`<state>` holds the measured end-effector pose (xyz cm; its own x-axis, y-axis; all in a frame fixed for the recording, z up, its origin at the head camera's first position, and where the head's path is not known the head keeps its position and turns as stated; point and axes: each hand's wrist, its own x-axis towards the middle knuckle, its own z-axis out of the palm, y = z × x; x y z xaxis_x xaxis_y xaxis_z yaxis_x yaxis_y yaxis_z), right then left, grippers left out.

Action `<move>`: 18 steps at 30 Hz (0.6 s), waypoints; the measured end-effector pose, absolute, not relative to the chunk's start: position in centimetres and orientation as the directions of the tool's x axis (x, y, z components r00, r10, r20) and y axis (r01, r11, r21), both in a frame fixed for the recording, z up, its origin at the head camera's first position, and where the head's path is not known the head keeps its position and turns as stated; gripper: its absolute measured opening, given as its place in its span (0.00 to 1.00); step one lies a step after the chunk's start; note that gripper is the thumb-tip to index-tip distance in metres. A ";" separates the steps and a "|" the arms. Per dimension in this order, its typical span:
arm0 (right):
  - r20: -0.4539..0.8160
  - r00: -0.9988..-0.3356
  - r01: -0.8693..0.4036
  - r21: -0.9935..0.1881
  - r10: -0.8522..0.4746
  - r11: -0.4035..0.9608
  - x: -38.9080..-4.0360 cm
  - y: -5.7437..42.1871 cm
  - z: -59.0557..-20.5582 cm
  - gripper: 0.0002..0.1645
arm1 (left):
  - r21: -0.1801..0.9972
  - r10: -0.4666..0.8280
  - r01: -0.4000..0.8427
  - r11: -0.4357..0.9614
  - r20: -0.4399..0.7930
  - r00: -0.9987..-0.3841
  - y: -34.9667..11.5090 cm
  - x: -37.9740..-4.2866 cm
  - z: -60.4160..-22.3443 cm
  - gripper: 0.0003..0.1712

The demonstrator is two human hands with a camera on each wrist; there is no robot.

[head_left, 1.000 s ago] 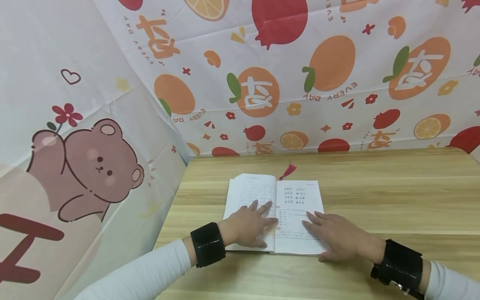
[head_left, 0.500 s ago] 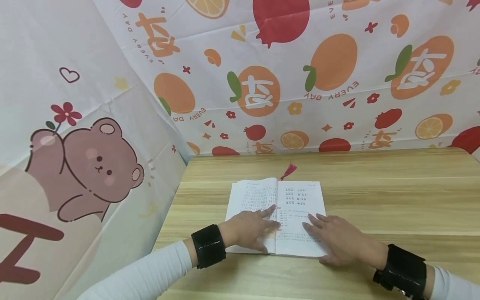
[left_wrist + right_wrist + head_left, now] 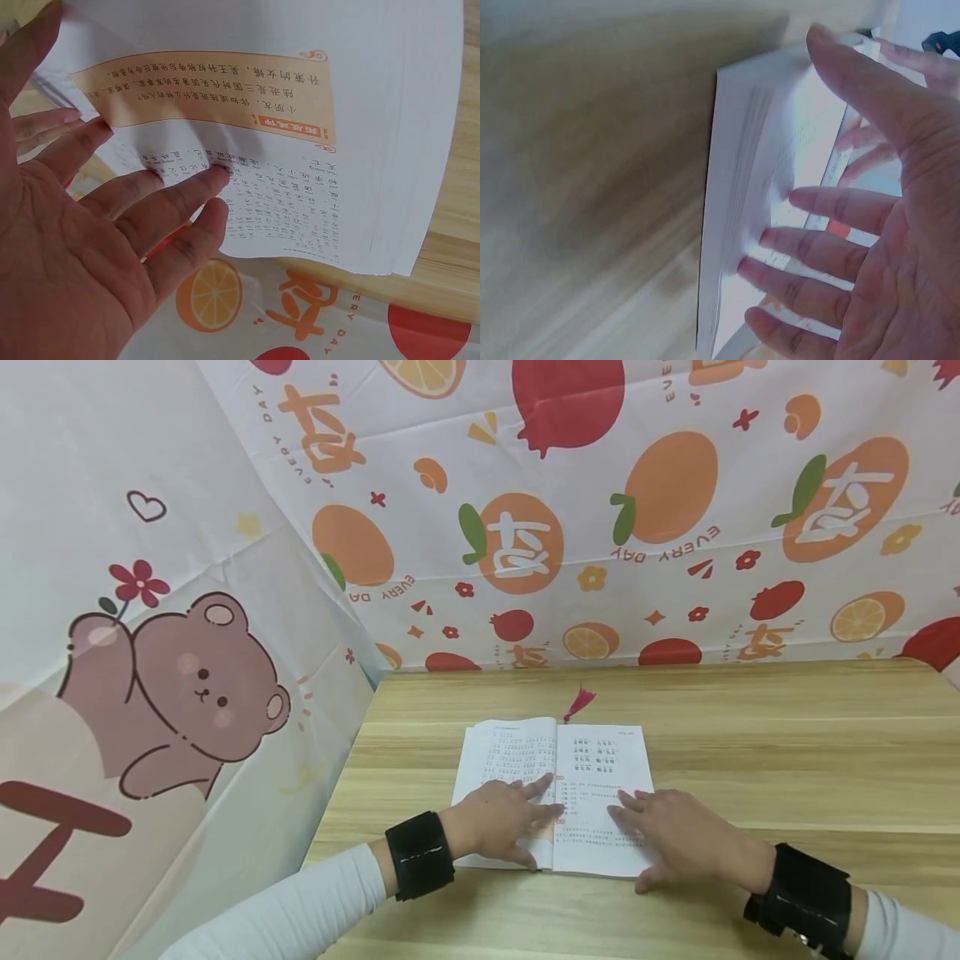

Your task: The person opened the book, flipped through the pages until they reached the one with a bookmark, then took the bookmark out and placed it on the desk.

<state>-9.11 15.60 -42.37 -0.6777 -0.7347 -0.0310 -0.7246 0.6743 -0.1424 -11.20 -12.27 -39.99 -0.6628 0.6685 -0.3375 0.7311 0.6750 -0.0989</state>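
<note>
My left hand (image 3: 497, 818) and right hand (image 3: 678, 835), apart and spread, rest on either half of the open book (image 3: 626, 760) on the table (image 3: 750, 727). Easing off could let its bowed left page (image 3: 517, 747) flip over.

From above the near side of the table (image 3: 750, 752), the head view is directed forward and down, with the left hand (image 3: 492, 820), right hand (image 3: 684, 835), open book (image 3: 596, 789) and printed backdrop (image 3: 420, 577) all taken in from farther off. In the left wrist view, the book is seen at close range past the palm, its print inverted and the backdrop placed at the bottom. In the right wrist view, the page edges are faced obliquely, also close. The book is shared by all three.
</note>
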 end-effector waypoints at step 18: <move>-0.158 -0.660 -0.680 -0.290 -0.735 0.673 -9.4 16.5 -41.1 0.41 | -0.117 0.667 0.735 0.668 -0.342 -0.662 -12.3 -11.0 -39.7 0.47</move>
<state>-9.43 16.53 -41.13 -0.6596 -0.7349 -0.1577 -0.6804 0.6730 -0.2902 -11.03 -12.31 -39.72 -0.6615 0.6672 -0.3424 0.7347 0.6682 -0.1173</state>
